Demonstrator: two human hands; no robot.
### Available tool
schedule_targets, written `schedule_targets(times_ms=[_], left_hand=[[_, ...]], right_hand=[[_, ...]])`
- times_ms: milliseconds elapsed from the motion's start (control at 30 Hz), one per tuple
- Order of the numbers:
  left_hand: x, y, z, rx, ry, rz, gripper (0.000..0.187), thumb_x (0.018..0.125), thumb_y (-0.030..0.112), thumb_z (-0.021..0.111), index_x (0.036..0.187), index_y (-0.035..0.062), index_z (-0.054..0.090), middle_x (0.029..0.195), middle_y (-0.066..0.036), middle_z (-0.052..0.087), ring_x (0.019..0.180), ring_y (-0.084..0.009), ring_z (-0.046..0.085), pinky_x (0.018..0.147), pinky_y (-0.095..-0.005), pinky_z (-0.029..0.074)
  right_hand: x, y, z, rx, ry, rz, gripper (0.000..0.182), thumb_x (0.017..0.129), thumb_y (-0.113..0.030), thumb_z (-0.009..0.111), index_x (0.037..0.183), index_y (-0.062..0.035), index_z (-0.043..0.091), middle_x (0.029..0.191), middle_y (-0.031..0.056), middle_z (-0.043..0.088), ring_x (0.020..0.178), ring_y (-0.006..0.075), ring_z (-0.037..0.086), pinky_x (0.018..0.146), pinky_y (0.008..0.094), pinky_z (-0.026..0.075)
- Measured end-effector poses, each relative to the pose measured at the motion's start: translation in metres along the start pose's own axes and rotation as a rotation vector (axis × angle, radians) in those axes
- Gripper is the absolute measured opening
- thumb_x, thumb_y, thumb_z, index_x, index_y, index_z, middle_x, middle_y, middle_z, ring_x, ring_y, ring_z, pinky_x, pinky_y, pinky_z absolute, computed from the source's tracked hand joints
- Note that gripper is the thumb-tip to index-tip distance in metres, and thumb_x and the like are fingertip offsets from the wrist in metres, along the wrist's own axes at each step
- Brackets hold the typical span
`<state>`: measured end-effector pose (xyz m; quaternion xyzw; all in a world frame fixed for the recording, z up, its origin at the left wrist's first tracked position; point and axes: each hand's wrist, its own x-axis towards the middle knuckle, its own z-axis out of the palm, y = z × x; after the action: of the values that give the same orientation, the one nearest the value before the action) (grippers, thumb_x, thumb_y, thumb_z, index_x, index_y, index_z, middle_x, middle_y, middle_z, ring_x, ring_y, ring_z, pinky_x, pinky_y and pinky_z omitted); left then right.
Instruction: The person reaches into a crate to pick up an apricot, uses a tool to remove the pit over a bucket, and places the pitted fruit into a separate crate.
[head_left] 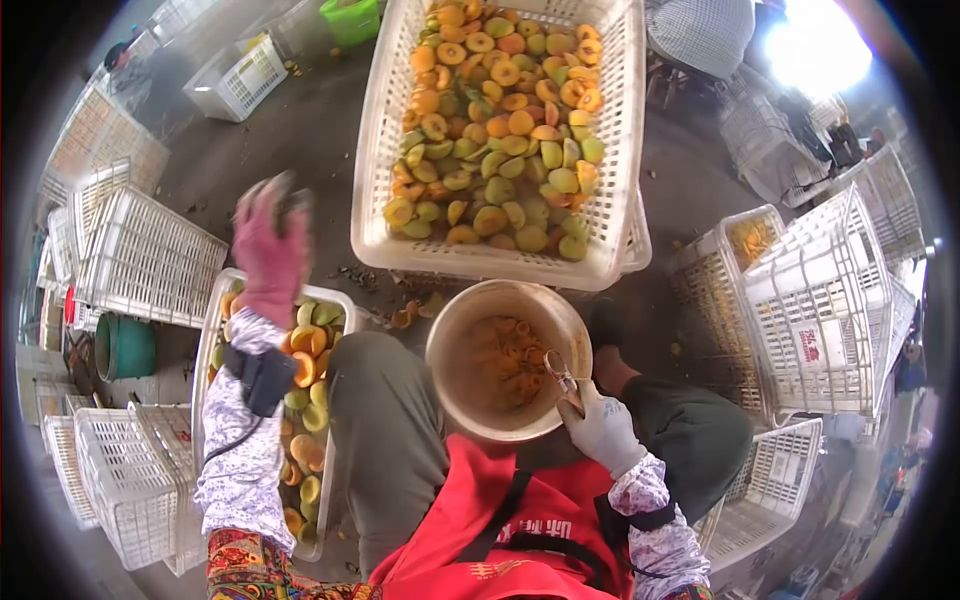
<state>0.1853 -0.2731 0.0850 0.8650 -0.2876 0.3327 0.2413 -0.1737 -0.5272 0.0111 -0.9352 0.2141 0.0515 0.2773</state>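
My left hand (270, 245), in a pink glove, is raised above the far end of a white crate (347, 310) of halved, apricot-like fruit (305, 370). Its fingers are stretched out and somewhat blurred, with no fruit visible in them. In a white glove, my right hand (605, 430) is closed around a small metal tool with a loop-shaped head (558, 368), held over the near right rim of a white bucket (440, 375). Orange peelings or scraps (505, 360) lie at the bottom of that bucket, which stands between my legs.
Ahead, a large white crate (372, 190) full of halved fruit rests on another crate. Stacked white baskets stand at left (150, 255) and right (815, 310). A green bucket (128, 347) is at the left, and fruit scraps (405, 315) lie on the floor.
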Motion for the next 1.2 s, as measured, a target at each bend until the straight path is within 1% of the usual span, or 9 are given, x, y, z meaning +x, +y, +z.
schedule_targets(times_ms=[33, 100, 267, 567, 667, 733, 867, 1033, 1200], left_hand=[[0.019, 0.040, 0.010, -0.202, 0.009, 0.214, 0.032, 0.083, 0.018, 0.068, 0.114, 0.0112, 0.063, 0.112, -0.012, 0.063, 0.105, -0.0314, 0.059, 0.093, -0.0379, 0.047], [0.036, 0.112, 0.053, -0.614, -0.268, 0.214, 0.039, 0.081, 0.020, 0.070, 0.116, 0.0078, 0.061, 0.120, -0.016, 0.059, 0.112, -0.0334, 0.057, 0.097, -0.0376, 0.045], [0.042, 0.233, 0.173, -0.333, -0.669, 0.372, 0.044, 0.082, 0.026, 0.059, 0.123, 0.0090, 0.057, 0.133, -0.017, 0.048, 0.117, -0.0360, 0.052, 0.097, -0.0432, 0.044], [0.031, 0.243, 0.199, -0.122, -0.618, 0.365, 0.037, 0.082, 0.025, 0.063, 0.116, 0.0118, 0.061, 0.115, -0.014, 0.056, 0.102, -0.0308, 0.059, 0.088, -0.0398, 0.048], [0.024, 0.224, 0.175, -1.290, -0.779, -0.604, 0.035, 0.081, 0.018, 0.068, 0.112, 0.0021, 0.064, 0.104, -0.011, 0.066, 0.104, -0.0285, 0.059, 0.091, -0.0353, 0.047], [0.004, 0.205, 0.155, -1.699, -0.732, -0.695, 0.034, 0.085, 0.015, 0.064, 0.116, 0.0008, 0.060, 0.111, -0.010, 0.063, 0.101, -0.0260, 0.060, 0.090, -0.0351, 0.048], [-0.032, 0.214, 0.055, -0.636, -0.389, 0.297, 0.037, 0.079, 0.011, 0.071, 0.113, 0.0006, 0.060, 0.115, -0.010, 0.061, 0.100, -0.0243, 0.060, 0.090, -0.0294, 0.047], [-0.060, 0.212, 0.016, -1.766, -0.562, -0.536, 0.044, 0.076, 0.007, 0.068, 0.117, 0.0016, 0.056, 0.118, -0.011, 0.058, 0.104, -0.0230, 0.058, 0.090, -0.0315, 0.047], [-0.073, 0.211, 0.001, -1.692, -0.481, -0.569, 0.042, 0.078, 0.006, 0.066, 0.118, 0.0022, 0.054, 0.120, -0.011, 0.056, 0.105, -0.0220, 0.058, 0.090, -0.0336, 0.048]], right_hand=[[0.000, 0.000, -0.002, 0.018, 0.045, -0.028, 0.021, 0.087, -0.025, 0.057, 0.096, -0.0067, 0.053, 0.068, 0.0180, 0.064, 0.062, 0.0372, 0.063, 0.056, 0.0475, 0.049], [-0.004, -0.007, -0.011, 0.043, 0.098, -0.053, 0.018, 0.087, -0.022, 0.059, 0.096, -0.0074, 0.055, 0.067, 0.0161, 0.063, 0.060, 0.0356, 0.063, 0.053, 0.0455, 0.049], [-0.019, -0.012, -0.029, 0.209, 0.284, -0.151, 0.024, 0.083, -0.016, 0.065, 0.106, -0.0118, 0.060, 0.066, 0.0099, 0.063, 0.055, 0.0292, 0.062, 0.050, 0.0391, 0.049], [-0.023, 0.009, -0.054, 0.313, 0.316, -0.148, 0.020, 0.084, -0.015, 0.067, 0.099, -0.0071, 0.056, 0.064, 0.0097, 0.062, 0.053, 0.0282, 0.062, 0.047, 0.0373, 0.048], [-0.005, 0.006, -0.062, 0.244, 0.421, -0.260, 0.021, 0.085, -0.017, 0.065, 0.099, -0.0040, 0.055, 0.061, 0.0122, 0.059, 0.052, 0.0300, 0.060, 0.046, 0.0382, 0.047], [0.009, -0.006, -0.076, 0.196, 0.408, -0.224, 0.022, 0.085, -0.015, 0.064, 0.102, -0.0055, 0.055, 0.068, 0.0141, 0.062, 0.059, 0.0321, 0.062, 0.051, 0.0394, 0.049], [0.036, -0.040, -0.086, 0.004, 0.514, -0.244, 0.024, 0.083, -0.016, 0.065, 0.103, -0.0070, 0.055, 0.070, 0.0116, 0.064, 0.059, 0.0298, 0.064, 0.051, 0.0376, 0.049], [0.035, -0.072, -0.076, -0.100, 0.504, -0.282, 0.026, 0.083, -0.017, 0.064, 0.104, -0.0065, 0.054, 0.071, 0.0104, 0.065, 0.059, 0.0278, 0.065, 0.051, 0.0369, 0.049], [0.027, -0.088, -0.063, -0.107, 0.386, -0.247, 0.036, 0.080, -0.012, 0.061, 0.113, -0.0047, 0.049, 0.075, 0.0127, 0.067, 0.066, 0.0300, 0.067, 0.057, 0.0387, 0.052]])
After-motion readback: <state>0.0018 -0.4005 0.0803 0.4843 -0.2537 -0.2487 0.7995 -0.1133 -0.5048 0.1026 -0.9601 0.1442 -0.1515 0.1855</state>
